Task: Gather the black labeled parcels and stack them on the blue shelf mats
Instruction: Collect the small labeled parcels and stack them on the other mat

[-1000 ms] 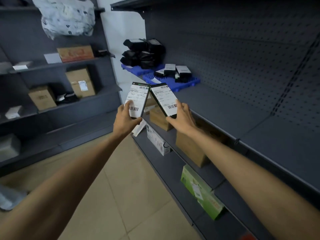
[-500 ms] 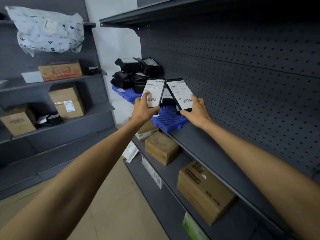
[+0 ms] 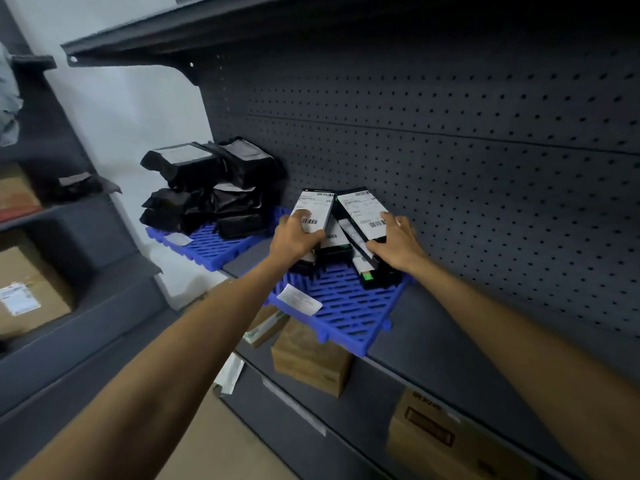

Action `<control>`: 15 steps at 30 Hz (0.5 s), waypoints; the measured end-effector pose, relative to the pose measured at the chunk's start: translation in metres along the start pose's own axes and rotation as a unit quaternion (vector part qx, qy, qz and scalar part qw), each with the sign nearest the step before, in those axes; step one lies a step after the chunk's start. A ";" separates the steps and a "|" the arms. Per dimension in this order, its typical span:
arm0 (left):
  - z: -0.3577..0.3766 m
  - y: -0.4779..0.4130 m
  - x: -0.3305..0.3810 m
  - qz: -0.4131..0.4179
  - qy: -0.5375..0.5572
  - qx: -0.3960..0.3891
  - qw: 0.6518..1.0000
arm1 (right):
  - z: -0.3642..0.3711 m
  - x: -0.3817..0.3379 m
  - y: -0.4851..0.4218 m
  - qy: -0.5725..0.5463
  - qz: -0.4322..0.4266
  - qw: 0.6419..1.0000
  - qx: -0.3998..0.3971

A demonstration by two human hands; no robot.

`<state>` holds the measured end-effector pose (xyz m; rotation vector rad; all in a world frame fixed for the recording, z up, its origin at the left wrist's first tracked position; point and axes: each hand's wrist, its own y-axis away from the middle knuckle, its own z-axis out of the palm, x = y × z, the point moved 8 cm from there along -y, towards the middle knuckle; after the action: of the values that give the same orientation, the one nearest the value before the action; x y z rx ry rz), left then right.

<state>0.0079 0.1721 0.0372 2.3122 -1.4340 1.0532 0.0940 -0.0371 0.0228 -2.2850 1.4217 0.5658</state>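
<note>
My left hand (image 3: 297, 237) grips a flat black parcel with a white label (image 3: 316, 209), held over the near blue mat (image 3: 349, 306). My right hand (image 3: 394, 242) grips a second labeled black parcel (image 3: 363, 214), tilted beside the first. Both parcels hover just above a few black labeled boxes (image 3: 367, 271) lying at the back of that mat. Further left, a far blue mat (image 3: 211, 244) carries a stack of black bagged parcels (image 3: 214, 188).
A white paper slip (image 3: 299, 299) lies on the near mat's front. The dark pegboard wall (image 3: 485, 168) backs the shelf and another shelf (image 3: 173, 32) overhangs it. Cardboard boxes (image 3: 311, 358) sit on the shelf below, and more boxes (image 3: 31, 292) on the left rack.
I have stepped closer to the shelf. Both hands carried their parcels forward from mid-air to directly above the boxes on the near blue mat.
</note>
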 end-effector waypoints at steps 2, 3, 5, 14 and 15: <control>0.009 -0.015 -0.003 0.005 -0.005 -0.022 1.000 | 0.007 0.004 -0.005 0.029 0.005 1.000 -0.008; 0.013 -0.020 -0.005 0.009 -0.003 -0.029 1.000 | 0.009 0.005 -0.007 0.047 0.000 0.999 -0.011; 0.017 -0.025 -0.008 0.018 0.006 -0.033 0.999 | 0.009 0.002 -0.012 0.098 -0.021 0.995 -0.005; 0.015 -0.014 -0.007 0.124 0.013 -0.042 0.991 | 0.024 -0.051 -0.020 0.242 -0.257 0.934 -0.056; 0.015 -0.012 -0.005 0.136 0.012 -0.042 0.990 | 0.025 -0.053 -0.021 0.249 -0.266 0.929 -0.060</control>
<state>0.0238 0.1736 0.0249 2.0797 -1.7858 1.0603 0.0884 0.0246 0.0321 -2.8904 0.8793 -0.1100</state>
